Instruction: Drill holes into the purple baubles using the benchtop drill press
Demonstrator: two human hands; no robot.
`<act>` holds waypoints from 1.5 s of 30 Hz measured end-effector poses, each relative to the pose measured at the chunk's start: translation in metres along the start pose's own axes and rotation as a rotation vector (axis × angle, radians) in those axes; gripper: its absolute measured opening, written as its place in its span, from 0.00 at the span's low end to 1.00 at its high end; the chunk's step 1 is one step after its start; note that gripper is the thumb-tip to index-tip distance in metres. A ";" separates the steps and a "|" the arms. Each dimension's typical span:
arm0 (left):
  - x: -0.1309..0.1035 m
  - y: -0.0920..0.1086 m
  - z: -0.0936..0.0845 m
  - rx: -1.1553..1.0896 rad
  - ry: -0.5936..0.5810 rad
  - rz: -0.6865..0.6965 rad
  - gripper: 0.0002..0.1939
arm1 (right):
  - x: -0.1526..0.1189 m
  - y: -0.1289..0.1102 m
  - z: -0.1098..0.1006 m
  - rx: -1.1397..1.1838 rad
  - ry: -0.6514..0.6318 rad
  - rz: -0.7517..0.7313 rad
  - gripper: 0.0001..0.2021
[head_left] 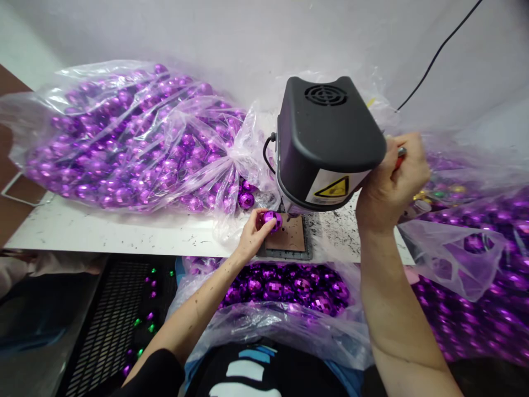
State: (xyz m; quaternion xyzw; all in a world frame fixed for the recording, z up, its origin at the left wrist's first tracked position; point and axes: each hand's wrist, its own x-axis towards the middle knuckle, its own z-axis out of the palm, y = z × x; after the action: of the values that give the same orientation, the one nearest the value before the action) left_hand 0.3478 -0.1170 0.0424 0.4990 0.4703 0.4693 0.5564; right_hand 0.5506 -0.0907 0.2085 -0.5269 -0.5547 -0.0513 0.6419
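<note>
My left hand pinches a shiny purple faceted ball at the left of the brown pad on the base of a black press machine. The machine's black housing, with a vent on top and a yellow warning label, hides its working end from above. My right hand is closed around a lever handle with a bit of red showing, at the machine's right side. In my lap, an open plastic bag holds many more purple balls.
A large knotted clear bag of purple balls lies on the white table at the left. More bagged purple balls are at the right. Dark flakes litter the tabletop. A black mesh crate with small green and purple balls stands low at the left.
</note>
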 end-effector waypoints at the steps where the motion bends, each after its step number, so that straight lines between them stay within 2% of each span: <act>1: 0.000 -0.002 0.000 0.045 0.003 0.042 0.26 | 0.000 0.000 0.000 0.003 -0.002 0.001 0.27; 5: 0.003 -0.011 -0.001 0.195 -0.073 0.175 0.28 | 0.000 -0.001 -0.001 0.013 -0.024 0.014 0.26; 8: 0.005 -0.014 -0.002 0.342 -0.099 0.278 0.26 | 0.000 -0.001 -0.001 0.025 -0.031 0.020 0.28; 17: 0.002 -0.016 0.006 0.608 -0.153 0.476 0.23 | 0.000 0.000 0.000 0.050 -0.022 0.006 0.27; 21: 0.002 -0.011 0.009 0.688 -0.174 0.464 0.22 | 0.000 0.001 0.000 0.051 -0.022 0.010 0.28; 24: -0.001 -0.011 0.013 0.670 -0.147 0.444 0.22 | 0.000 0.001 0.001 0.037 -0.009 0.001 0.28; 31: -0.005 -0.018 0.029 0.690 0.035 0.401 0.21 | 0.000 0.001 0.002 0.022 0.009 0.008 0.29; 36: -0.001 -0.019 0.034 0.781 -0.002 0.399 0.22 | 0.000 0.000 0.001 0.014 0.001 -0.008 0.28; 40: -0.001 -0.025 0.033 0.773 0.013 0.421 0.23 | -0.001 -0.001 -0.001 0.001 0.000 -0.008 0.28; 45: -0.003 -0.028 0.030 0.763 -0.042 0.463 0.23 | -0.020 0.004 -0.010 -0.049 0.031 -0.019 0.22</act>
State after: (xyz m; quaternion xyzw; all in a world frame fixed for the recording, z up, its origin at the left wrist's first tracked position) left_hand 0.3788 -0.1251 0.0164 0.7699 0.4744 0.3644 0.2223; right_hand 0.5528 -0.1065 0.1924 -0.5364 -0.5481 -0.0789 0.6369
